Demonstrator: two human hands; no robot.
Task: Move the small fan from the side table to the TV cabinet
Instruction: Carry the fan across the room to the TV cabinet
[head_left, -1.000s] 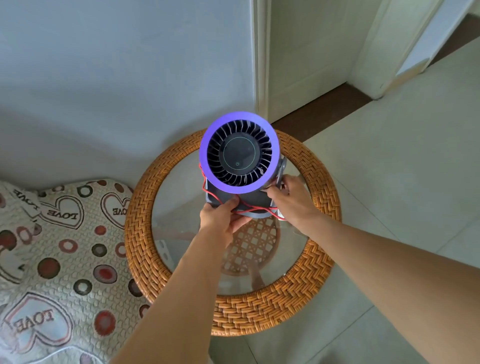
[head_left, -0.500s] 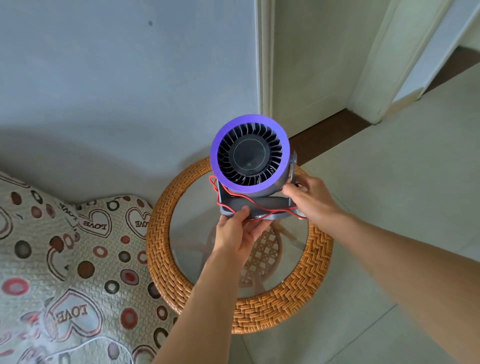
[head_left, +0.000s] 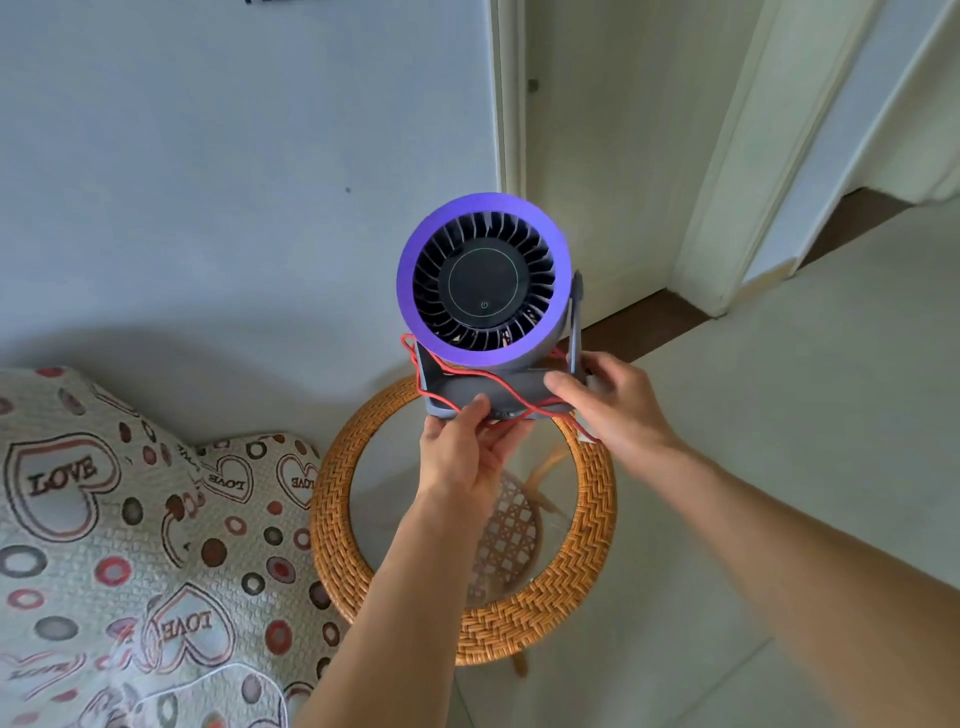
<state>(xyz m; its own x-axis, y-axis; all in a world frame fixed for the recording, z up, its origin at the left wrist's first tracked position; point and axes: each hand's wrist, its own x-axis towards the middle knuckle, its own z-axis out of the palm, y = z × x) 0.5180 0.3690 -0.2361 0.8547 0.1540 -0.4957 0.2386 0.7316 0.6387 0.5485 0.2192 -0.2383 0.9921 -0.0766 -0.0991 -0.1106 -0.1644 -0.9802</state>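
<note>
On the left, a cushion (head_left: 130, 519) has hearts with the word "LOVE" on them, some upside down. In the middle, the left hand (head_left: 465, 457) pinches the front edge of the small fan's (head_left: 480, 280) grey base, thumb on top and fingers under, and the right hand (head_left: 613, 405) grips the base's right end, so the purple-ringed fan with its red cord (head_left: 483, 387) is held up in the air above the round wicker side table (head_left: 467, 629). The wall (head_left: 208, 182) stands close behind the fan, and to the right there is wide open floor (head_left: 805, 415) by a doorway.
</note>
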